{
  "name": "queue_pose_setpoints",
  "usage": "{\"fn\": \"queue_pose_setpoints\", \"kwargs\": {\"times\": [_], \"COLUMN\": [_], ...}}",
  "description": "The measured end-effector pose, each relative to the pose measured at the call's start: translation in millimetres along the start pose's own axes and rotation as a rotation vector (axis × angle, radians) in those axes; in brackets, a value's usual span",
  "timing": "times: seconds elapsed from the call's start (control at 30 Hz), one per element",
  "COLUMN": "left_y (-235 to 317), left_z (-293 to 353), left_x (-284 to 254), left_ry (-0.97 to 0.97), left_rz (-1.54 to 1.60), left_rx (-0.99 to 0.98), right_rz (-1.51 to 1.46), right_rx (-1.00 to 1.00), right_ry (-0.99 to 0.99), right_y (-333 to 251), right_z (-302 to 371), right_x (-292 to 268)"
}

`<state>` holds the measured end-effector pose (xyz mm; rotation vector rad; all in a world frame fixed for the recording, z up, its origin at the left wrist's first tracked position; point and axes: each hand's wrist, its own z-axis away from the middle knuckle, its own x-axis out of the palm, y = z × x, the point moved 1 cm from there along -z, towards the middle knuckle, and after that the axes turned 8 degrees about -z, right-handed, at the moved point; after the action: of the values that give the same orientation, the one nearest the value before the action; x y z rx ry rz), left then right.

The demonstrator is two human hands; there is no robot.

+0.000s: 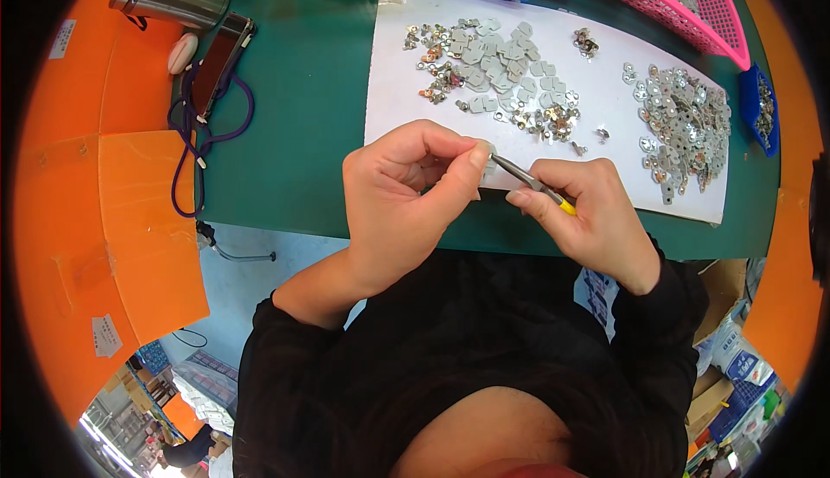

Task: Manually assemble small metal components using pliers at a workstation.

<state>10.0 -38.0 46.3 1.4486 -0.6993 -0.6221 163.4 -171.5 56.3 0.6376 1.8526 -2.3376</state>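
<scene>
Head view: grey piece [489, 169] between hands [393, 201] [596, 210]

Bright, even light covers a green desk [290, 124]; metal parts [687, 124] glint, and edges bow (a fisheye effect) toward black corners.

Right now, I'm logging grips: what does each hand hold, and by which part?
Left hand: small grey piece, pinched at one edge. Right hand: yellow-handled pliers, by the handles.

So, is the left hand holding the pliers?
No, the right hand holds the pliers, while the left hand pinches a small pale part.
</scene>
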Motion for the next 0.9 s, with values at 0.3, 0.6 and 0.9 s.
{"fn": "queue_pose_setpoints", "kwargs": {"times": [0.3, 0.6, 0.9], "left_y": [-9.2, 0.0, -4.7], "left_z": [6.2, -0.1, -5.1], "left_x": [-3.1, -36.6, -45.6], "left_ry": [-0.024, -0.488, -0.495], "left_rz": [-0.081, -0.859, -0.952], "left_rx": [0.044, 0.512, 0.538], "right_rz": [0.331, 0.689, 0.76], "right_rx": [-0.208, -0.292, -0.334], "right_ry": [0.179, 0.017, 0.059], "right_y": [7.6, -2.5, -1.3], "right_z": [6.1, 17.6, 6.4], "right_x": [11.8, 16.4, 17.5]}}
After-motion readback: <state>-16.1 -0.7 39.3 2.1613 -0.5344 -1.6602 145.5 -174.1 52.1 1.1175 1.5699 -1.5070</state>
